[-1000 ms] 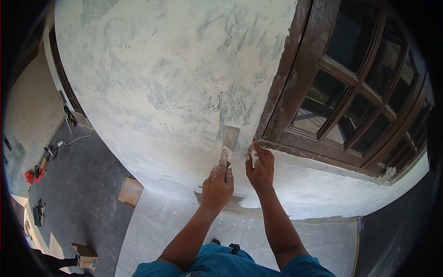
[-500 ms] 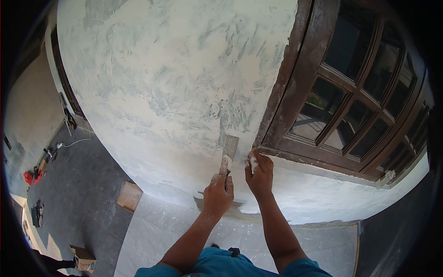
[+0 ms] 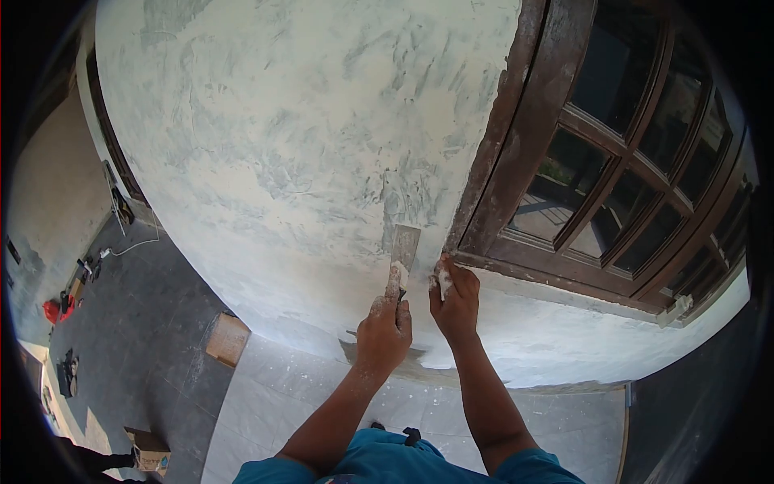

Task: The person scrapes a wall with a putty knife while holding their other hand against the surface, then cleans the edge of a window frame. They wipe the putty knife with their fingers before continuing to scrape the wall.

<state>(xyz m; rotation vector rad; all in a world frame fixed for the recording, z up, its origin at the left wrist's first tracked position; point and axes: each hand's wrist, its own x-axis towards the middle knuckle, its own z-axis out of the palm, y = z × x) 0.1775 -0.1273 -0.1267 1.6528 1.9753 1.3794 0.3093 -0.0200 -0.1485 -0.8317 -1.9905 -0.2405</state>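
My left hand (image 3: 382, 332) is wrapped around a putty knife (image 3: 405, 244), its index finger stretched along the tool. The flat metal blade points up and lies against the plastered wall (image 3: 282, 129), just below a rough grey patch. To its right, my right hand (image 3: 457, 310) has its fingers curled close to the lower left corner of the brown wooden window frame (image 3: 556, 270). Whitish paste shows between its thumb and fingers; I cannot tell whether they grip a tool. White smears cover fingers of both hands.
A pale sheet (image 3: 298, 395) covers the floor below the wall. On the dark tiles to the left are a flat piece of cardboard (image 3: 228, 339), an open carton (image 3: 148, 450), a red item (image 3: 53, 310) and a white cable (image 3: 133, 248). A person's dark-clothed leg (image 3: 101, 461) shows at lower left.
My left hand has slid the putty knife slightly up the wall. My right hand stays near the frame corner, almost unmoved.
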